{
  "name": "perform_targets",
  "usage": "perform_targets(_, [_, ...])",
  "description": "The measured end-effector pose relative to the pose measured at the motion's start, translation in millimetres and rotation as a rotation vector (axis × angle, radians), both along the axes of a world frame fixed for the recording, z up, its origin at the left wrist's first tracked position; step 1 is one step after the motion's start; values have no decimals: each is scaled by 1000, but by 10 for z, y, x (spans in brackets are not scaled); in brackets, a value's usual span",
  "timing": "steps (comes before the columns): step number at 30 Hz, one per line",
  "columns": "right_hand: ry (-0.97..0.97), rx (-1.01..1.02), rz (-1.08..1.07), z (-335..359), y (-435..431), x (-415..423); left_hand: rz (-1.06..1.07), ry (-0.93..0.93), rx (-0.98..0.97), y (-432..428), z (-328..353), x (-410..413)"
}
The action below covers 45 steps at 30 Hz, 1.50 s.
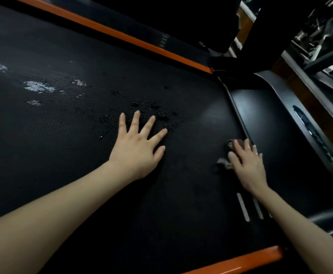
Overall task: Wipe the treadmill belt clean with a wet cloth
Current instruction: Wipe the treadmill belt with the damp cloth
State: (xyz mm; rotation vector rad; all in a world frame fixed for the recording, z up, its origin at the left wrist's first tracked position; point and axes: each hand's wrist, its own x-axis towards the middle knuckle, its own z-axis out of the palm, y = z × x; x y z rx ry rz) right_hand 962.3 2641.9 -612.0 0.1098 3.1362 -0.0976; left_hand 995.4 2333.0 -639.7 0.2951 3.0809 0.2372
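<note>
Droplets (37, 87) are glistening on the belt (52, 165); the left hand (136, 149) is resting there flat and splayed, the right hand (247, 167) is pressing a brown cloth (232, 144) down, uncurled.

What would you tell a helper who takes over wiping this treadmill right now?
Left hand: flat on the belt, fingers spread, holding nothing.
Right hand: presses the cloth down at the belt's end, beside the black cover.
Done: wet patches show ahead of the left hand and farther along the belt.
Left: the belt near the arms looks dry, so it is probably unwiped; wipe there next.
</note>
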Motion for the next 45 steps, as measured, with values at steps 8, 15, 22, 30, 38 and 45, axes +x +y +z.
perform_targets(8, [-15,43,418,-8,245,706,4,13,-11,419,67,-316])
perform_targets(15, [126,63,201,-93,194,-361,24,18,-1,490,-27,-361])
perform_targets(22, [130,-28,563,-182,38,366,31,24,1,503,-26,-366])
perform_targets(30, [164,20,355,-138,101,-978,37,25,6,510,-29,-360])
perform_targets(38, [194,-20,695,-216,-185,-272,39,54,7,510,-45,-373])
perform_targets(45, [146,-14,290,-94,13,-1352,2,69,-74,447,112,-579])
